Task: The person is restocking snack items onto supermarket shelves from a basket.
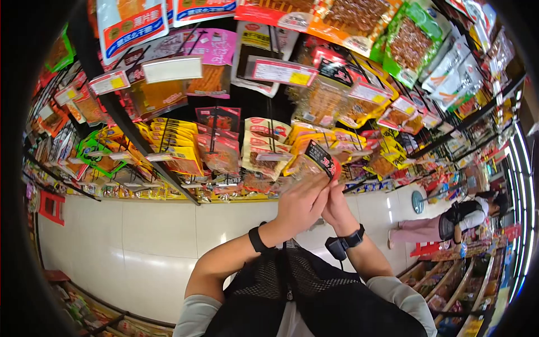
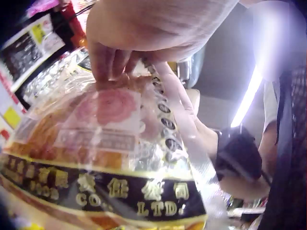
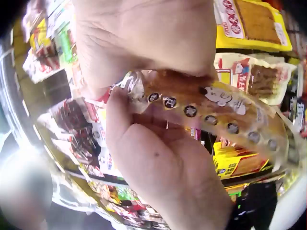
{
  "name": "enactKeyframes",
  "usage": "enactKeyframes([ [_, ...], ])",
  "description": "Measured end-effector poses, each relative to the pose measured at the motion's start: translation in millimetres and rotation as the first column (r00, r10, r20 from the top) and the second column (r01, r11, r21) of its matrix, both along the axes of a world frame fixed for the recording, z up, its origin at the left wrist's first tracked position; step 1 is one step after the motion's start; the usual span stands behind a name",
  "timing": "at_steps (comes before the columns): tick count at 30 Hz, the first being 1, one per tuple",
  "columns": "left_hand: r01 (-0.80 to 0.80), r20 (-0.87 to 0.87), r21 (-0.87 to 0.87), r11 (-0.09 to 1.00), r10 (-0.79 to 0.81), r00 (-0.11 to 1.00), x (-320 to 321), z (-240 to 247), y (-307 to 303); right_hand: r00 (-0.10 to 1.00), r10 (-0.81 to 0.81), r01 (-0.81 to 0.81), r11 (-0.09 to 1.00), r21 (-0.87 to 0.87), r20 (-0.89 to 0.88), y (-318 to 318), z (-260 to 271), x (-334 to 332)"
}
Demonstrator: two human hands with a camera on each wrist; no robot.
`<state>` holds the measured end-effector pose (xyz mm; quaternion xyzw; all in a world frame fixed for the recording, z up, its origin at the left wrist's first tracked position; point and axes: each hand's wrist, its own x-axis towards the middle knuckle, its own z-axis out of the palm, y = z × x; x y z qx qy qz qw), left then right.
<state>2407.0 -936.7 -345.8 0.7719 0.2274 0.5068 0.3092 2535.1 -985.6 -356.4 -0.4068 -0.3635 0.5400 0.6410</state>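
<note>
A clear plastic food package (image 1: 323,160) with a black and red label is held up before the shelf rack. My left hand (image 1: 303,206) and right hand (image 1: 337,208) meet at its near edge, fingers pinching it. In the left wrist view the package (image 2: 96,139) shows orange contents and a black band with gold lettering; my left hand (image 2: 160,28) grips its upper edge. Round dark marks line one edge of the package (image 3: 225,108) in the right wrist view, between my right hand (image 3: 144,38) and left hand (image 3: 168,167). Some fingertips are hidden.
Packaged snacks hang on hooks in front, with price tags (image 1: 283,72) on the hook ends. Yellow packs (image 1: 179,146) hang lower left. Pale tiled floor (image 1: 151,230) lies below. A person in pink trousers (image 1: 421,231) stands at the right beside shelves and a red stool.
</note>
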Motion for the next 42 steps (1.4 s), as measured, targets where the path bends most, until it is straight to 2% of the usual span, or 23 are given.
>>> enactKeyframes([
  [1, -0.037, -0.063, 0.129, 0.991, 0.045, 0.997, 1, 1, -1, 0.996, 0.008, -0.010, 1.000, -0.028, -0.090, -2, -2, 5],
  [2, -0.035, -0.105, 0.164, 0.986, 0.053, 0.993, 2, 3, -5, 0.983, 0.014, -0.024, 0.998, -0.052, -0.181, -5, -4, 9],
  [3, -0.035, -0.144, 0.202, 0.979, 0.065, 0.987, 3, 5, -9, 0.941, -0.077, 0.019, 0.984, -0.175, -0.329, -7, 5, 6],
  [6, 0.004, -0.238, 0.244, 0.970, 0.055, 0.970, 5, 2, -13, 0.905, -0.083, 0.035, 0.992, -0.120, -0.417, -5, 2, 14],
  [7, 0.016, -0.241, 0.249, 0.968, 0.046, 0.969, 5, 4, -14, 0.908, -0.138, 0.085, 0.985, -0.149, -0.395, -3, -3, 16],
  [11, 0.036, -0.278, 0.284, 0.958, 0.047, 0.959, 7, -1, -17, 0.916, -0.106, 0.048, 0.986, -0.157, -0.386, -9, 5, 15],
  [14, 0.053, -0.288, 0.317, 0.947, 0.043, 0.957, 6, 3, -19, 0.900, -0.207, 0.106, 0.958, -0.268, -0.383, -12, 10, 16],
  [17, 0.077, -0.322, 0.338, 0.938, 0.039, 0.946, 4, 7, -22, 0.838, -0.287, 0.096, 0.915, -0.391, -0.465, -12, 9, 19],
  [19, 0.093, -0.318, 0.330, 0.939, 0.018, 0.948, 4, 3, -19, 0.802, -0.089, -0.022, 0.984, -0.178, -0.591, -14, 3, 25],
  [21, 0.106, -0.312, 0.335, 0.936, 0.004, 0.950, 4, 3, -16, 0.713, 0.083, -0.114, 0.993, 0.001, -0.696, -11, -2, 29],
  [24, 0.116, -0.304, 0.348, 0.930, -0.005, 0.953, 5, 7, -14, 0.774, -0.013, -0.069, 0.992, -0.105, -0.633, -12, 6, 28],
  [28, 0.112, -0.307, 0.383, 0.917, 0.012, 0.952, 6, 9, -14, 0.779, -0.031, -0.030, 0.996, -0.087, -0.627, -12, 1, 31],
  [37, 0.106, -0.327, 0.412, 0.905, 0.038, 0.944, 10, 10, -17, 0.745, 0.025, -0.064, 0.997, -0.034, -0.667, -14, 1, 36],
  [38, 0.112, -0.332, 0.409, 0.905, 0.034, 0.943, 10, 10, -17, 0.712, 0.072, -0.113, 0.993, -0.013, -0.698, -15, -1, 38],
  [40, 0.134, -0.298, 0.278, 0.951, -0.047, 0.953, 11, 12, -18, 0.639, 0.172, -0.213, 0.976, 0.043, -0.750, -16, -1, 40],
  [42, 0.159, -0.288, 0.156, 0.975, -0.109, 0.951, 12, 17, -18, 0.843, -0.021, -0.046, 0.993, -0.111, -0.537, -12, 6, 26],
])
